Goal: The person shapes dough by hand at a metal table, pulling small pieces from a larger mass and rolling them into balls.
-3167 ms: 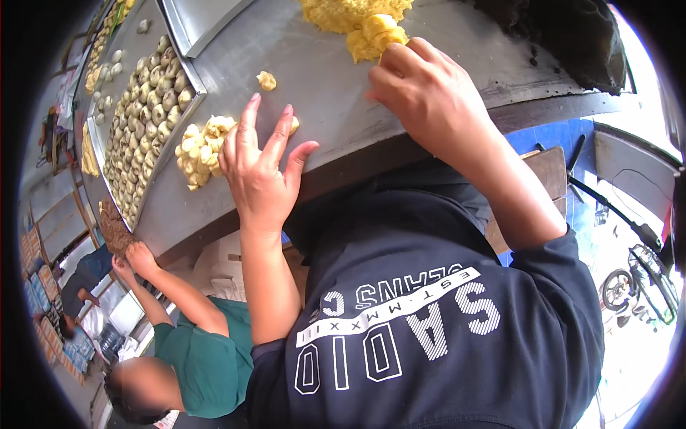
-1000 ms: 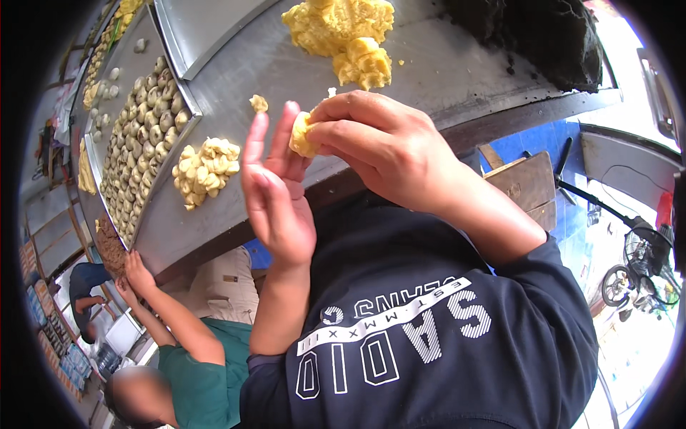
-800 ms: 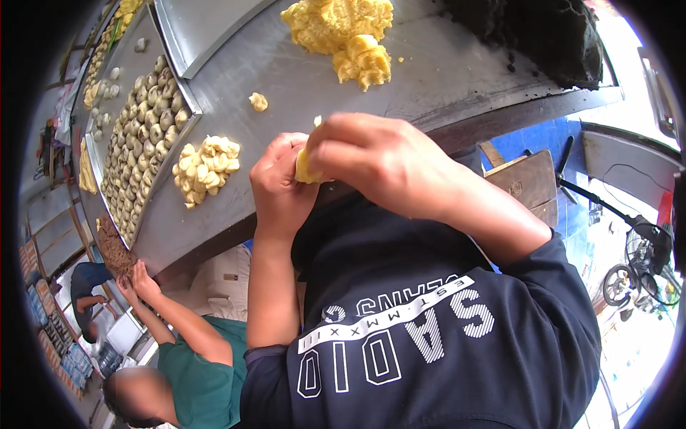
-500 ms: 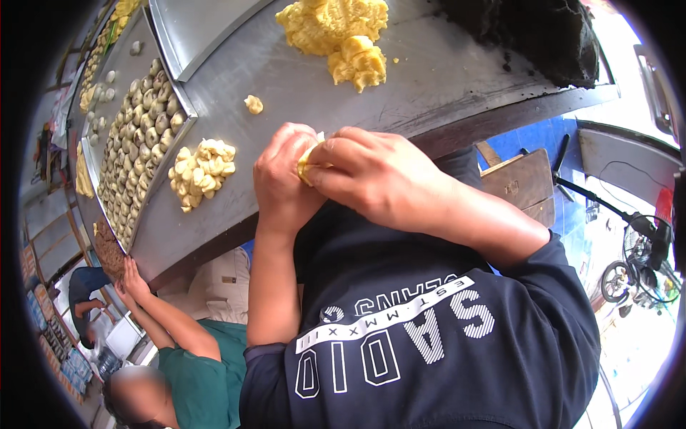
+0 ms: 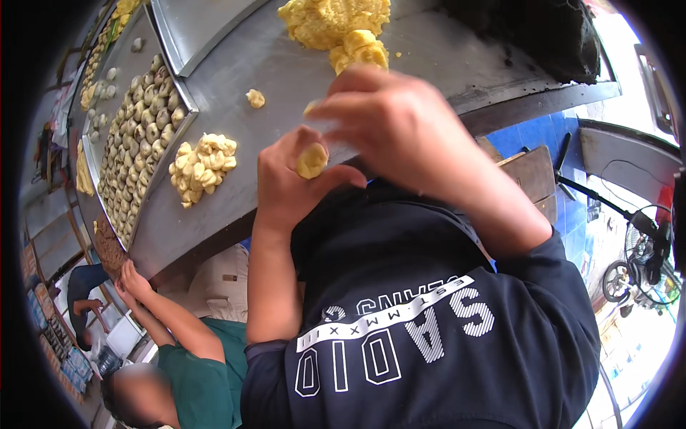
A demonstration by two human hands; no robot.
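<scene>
A small flattened piece of yellow dough (image 5: 312, 161) lies on the curled fingers of my left hand (image 5: 282, 175), its thumb stretched out to the side. Above and to the right of it is my right hand (image 5: 400, 114), blurred by motion. A tiny bit of yellow dough (image 5: 310, 108) shows at its fingertips. Left of my left hand, a heap of small dough pieces (image 5: 204, 168) sits on the metal table (image 5: 236, 71). One loose dough piece (image 5: 255, 99) lies beyond my hands. Farther off, a big yellow dough mass (image 5: 332, 21) has a smaller lump (image 5: 359, 50) against it.
Rows of small round balls (image 5: 139, 139) fill much of a metal tray (image 5: 187, 118) at left. Another tray (image 5: 175, 43) stands behind it. A dark mass (image 5: 532, 36) covers the far right. A co-worker in green (image 5: 207, 372) has hands near a brown mass (image 5: 108, 247).
My right hand has come away from my left, up and to the right. The dough piece that both hands covered now shows on my left hand, whose thumb has stretched out.
</scene>
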